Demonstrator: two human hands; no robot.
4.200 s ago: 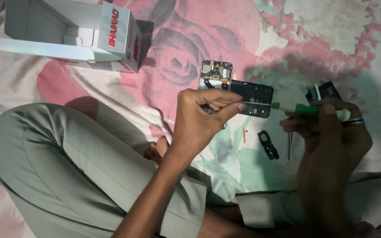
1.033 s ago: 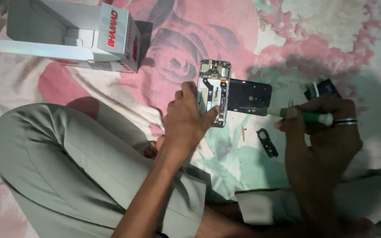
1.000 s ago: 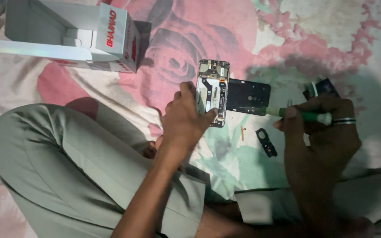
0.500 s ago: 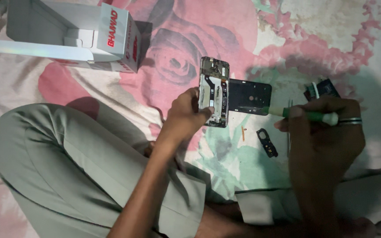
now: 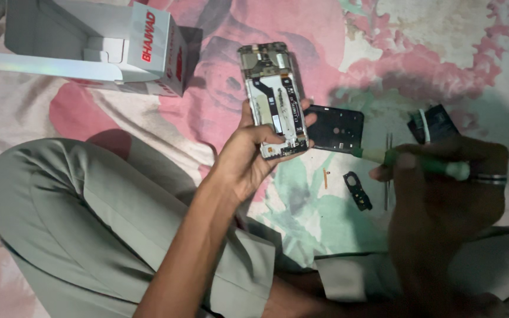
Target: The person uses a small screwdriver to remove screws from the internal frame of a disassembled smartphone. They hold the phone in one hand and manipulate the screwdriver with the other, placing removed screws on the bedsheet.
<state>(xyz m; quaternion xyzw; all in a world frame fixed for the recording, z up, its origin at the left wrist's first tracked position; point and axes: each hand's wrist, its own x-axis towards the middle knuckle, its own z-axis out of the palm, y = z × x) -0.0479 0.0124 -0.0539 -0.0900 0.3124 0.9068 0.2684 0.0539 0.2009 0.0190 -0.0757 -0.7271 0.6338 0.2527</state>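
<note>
My left hand (image 5: 248, 156) grips an opened phone body (image 5: 273, 100), its bare silver frame and circuit parts facing up, held upright above the floral sheet. In my right hand (image 5: 443, 194) lies a green-handled screwdriver (image 5: 419, 163), its tip pointing left toward a black back cover (image 5: 337, 128) that rests flat on the sheet just right of the phone. A ring shows on one right finger. My bent leg in grey-green trousers (image 5: 89, 218) fills the lower left.
An open white cardboard box (image 5: 89, 47) stands at the top left. A small black bracket (image 5: 357, 190), a thin orange strip (image 5: 325, 178), metal tweezers (image 5: 387, 171) and a dark battery-like part (image 5: 434, 122) lie on the pink and green sheet (image 5: 431, 53).
My left hand has lifted the phone body up and turned it more upright, away from the black cover. The right hand with the screwdriver has stayed about where it was.
</note>
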